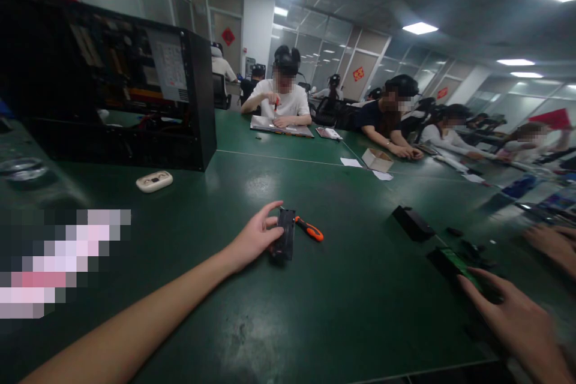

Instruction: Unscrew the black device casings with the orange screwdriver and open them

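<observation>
At the lower right of the tabletop (360, 312), the green circuit board (456, 262) is best handled by its edges, so that nothing on its face is pressed or scraped. The right hand (515, 309) is held low over the board's near end, with thumb and fingers curved about it; whether the board is firmly pinched or only touched cannot be told through the blur.

A little farther off, near the middle of the tabletop, a light, even grip seems called for on the black casing (286, 240), since a thin shell could be flexed by a hard thumb. It is pinched by the left hand (254, 235), with the thumb laid on its face and the index finger stretched past its upper end. The forearm is extended from the lower left, the wrist nearly straight. The orange-handled screwdriver (310, 229) is set just beside the casing, where it could easily be knocked.

Beyond the board, a black box (413, 223) is laid on the tabletop; across from it all, a co-worker in a white shirt (292, 99) is seated.
</observation>
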A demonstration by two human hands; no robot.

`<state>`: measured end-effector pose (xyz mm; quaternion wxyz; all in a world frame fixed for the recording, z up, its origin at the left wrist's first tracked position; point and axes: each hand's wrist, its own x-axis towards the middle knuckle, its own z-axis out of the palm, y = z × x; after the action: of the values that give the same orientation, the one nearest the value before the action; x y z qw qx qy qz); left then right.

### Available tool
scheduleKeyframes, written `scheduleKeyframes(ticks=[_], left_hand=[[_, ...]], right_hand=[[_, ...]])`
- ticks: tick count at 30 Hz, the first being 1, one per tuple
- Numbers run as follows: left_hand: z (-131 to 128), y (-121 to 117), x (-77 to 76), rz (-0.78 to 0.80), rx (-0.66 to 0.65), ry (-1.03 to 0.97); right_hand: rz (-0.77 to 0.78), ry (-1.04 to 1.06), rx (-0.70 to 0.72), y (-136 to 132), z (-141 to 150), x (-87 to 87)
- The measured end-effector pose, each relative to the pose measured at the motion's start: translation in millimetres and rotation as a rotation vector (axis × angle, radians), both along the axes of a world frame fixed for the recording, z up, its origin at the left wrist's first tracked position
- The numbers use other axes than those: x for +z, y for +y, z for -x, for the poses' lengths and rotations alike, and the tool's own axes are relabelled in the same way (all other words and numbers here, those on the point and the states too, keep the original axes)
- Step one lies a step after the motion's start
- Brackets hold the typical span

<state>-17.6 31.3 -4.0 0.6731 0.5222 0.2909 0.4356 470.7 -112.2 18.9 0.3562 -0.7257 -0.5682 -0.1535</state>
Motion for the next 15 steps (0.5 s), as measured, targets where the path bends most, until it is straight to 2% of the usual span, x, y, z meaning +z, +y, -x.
scheduleKeyframes(ticks=[3,6,8,12,15], left_hand=[[-0.1,-1.3,1.1,0.037,-0.058,-0.015],[-0.5,-5.2,2.0,0.057,-0.086,-0.019],[-1.5,-9.1,1.9,0.025,-0.099,0.014],[-5.5,-16.7,0.2,-0.178,-0.107,0.179],[-7.8,-17.3,-1.9,-0.264,-0.094,0.279]], right_hand=[[0.086,-0.091,-0.068,3.7,17.8,2.9],[0.019,-0.19,0.019,17.3,56.9,13.1],[0.004,-0.078,0.197,34.2,96.9,21.8],[0.296,0.354,0.654,79.4,200.2,37.0],[0.461,0.395,0.941,110.5,266.9,38.9]])
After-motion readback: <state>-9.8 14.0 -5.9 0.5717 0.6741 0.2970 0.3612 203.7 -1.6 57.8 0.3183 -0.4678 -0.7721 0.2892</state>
